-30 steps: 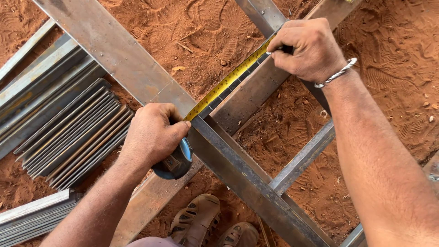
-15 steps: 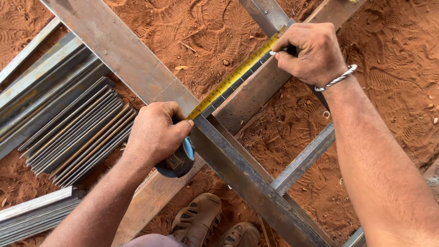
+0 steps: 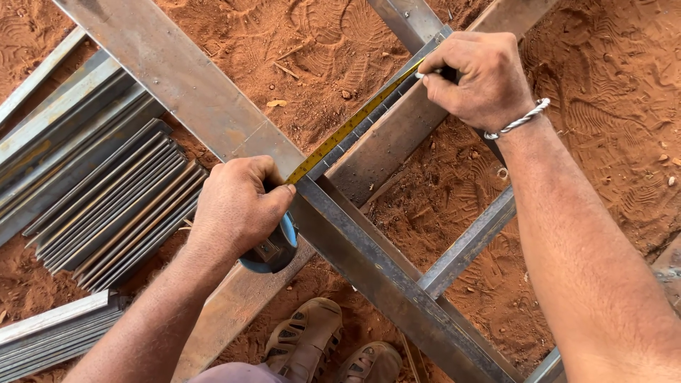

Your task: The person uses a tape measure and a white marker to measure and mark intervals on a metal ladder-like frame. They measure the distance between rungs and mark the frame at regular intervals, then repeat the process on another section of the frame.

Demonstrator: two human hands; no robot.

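While the left hand (image 3: 237, 206) clamps the tape case (image 3: 273, 248) against the crossing of two steel bars, the right hand (image 3: 482, 78) pins the far end of the yellow tape (image 3: 347, 131) onto the diagonal bar (image 3: 383, 145). The left fingers are curled shut round the blue-edged case, thumb pressed on top where the blade leaves it. The right fingers are pinched closed over the tape's tip; the hook itself is hidden under them. A twisted metal bangle (image 3: 518, 122) sits on that wrist.

The tape runs taut along the upper edge of the diagonal bar, from the case at the joint up to the right hand. It lies touching the steel, not floating above it.

As I judge it, the blade is thin, springy and light: stiff enough to hold a straight line while stretched, but ready to kink or snap back if either end slips. The case is the sure place to hold, small and solid in the palm. The tip wants a firm pinch, since bare steel looks smooth and the blade could skate sideways.

The long bar (image 3: 177, 78) crosses beneath, looking heavy and rigid. To the left a stack of angle strips (image 3: 106, 206) rests on red dirt (image 3: 319, 42). Two sandalled feet (image 3: 305, 340) stand below the joint.
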